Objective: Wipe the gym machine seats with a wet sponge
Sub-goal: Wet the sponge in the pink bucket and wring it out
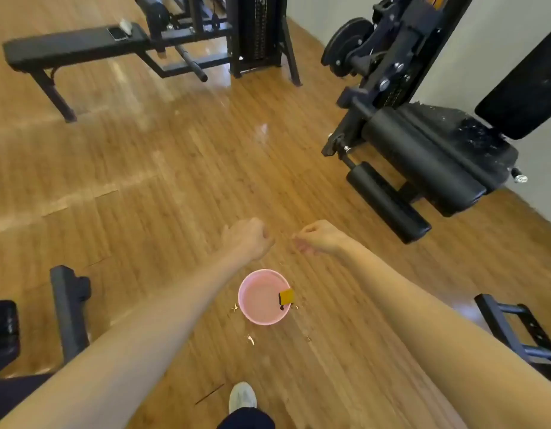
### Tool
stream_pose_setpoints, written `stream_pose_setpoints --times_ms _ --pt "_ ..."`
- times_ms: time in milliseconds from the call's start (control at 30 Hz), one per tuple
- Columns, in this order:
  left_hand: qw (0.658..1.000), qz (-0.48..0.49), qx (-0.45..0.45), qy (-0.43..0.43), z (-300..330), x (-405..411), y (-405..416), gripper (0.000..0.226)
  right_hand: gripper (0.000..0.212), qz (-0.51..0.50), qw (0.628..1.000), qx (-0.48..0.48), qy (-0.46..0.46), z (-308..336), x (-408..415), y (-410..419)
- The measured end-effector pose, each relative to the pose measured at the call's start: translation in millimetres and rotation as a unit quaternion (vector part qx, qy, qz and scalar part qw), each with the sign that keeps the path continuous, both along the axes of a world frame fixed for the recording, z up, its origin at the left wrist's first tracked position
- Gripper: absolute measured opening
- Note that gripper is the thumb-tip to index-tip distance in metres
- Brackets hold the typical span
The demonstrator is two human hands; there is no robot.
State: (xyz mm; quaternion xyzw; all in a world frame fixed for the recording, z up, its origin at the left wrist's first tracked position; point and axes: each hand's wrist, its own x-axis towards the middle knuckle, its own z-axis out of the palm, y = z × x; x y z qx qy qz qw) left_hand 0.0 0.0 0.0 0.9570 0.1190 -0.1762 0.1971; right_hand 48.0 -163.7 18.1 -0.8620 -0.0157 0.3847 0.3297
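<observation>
Currently both hands hold nothing: left hand (248, 238) curled into a fist, right hand (317, 238) loosely curled. Yellow-and-black rectangular sponge (286, 298) rests on the rim of the round pink plastic basin (246, 292) (on the floor). Step: fetching the sponge. Next: reach down, grip it, then carry it to the black padded machine seat (447, 140).

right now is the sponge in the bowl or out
In: the yellow sponge leans inside the pink bowl, against its right rim. Neither hand holds it.
</observation>
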Motion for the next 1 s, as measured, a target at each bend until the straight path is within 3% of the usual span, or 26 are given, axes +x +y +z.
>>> stream_pose_setpoints --times_ms 433,700,1000 --pt "0.994 0.035 -0.051 0.089 -159.9 18.7 6.7 0.022 0.025 -0.066 0.994 -0.056 0.07 -191.0 37.4 -15.9" --pt "0.991 0.056 -0.063 0.107 -293.8 9.2 -12.5 0.028 0.01 -0.094 0.989 -0.065 0.097 -329.8 38.1 -29.5" --pt "0.987 0.067 -0.089 0.118 -406.2 7.3 -34.9 0.029 0.009 -0.045 0.989 -0.107 0.092 -452.3 43.1 -42.1"
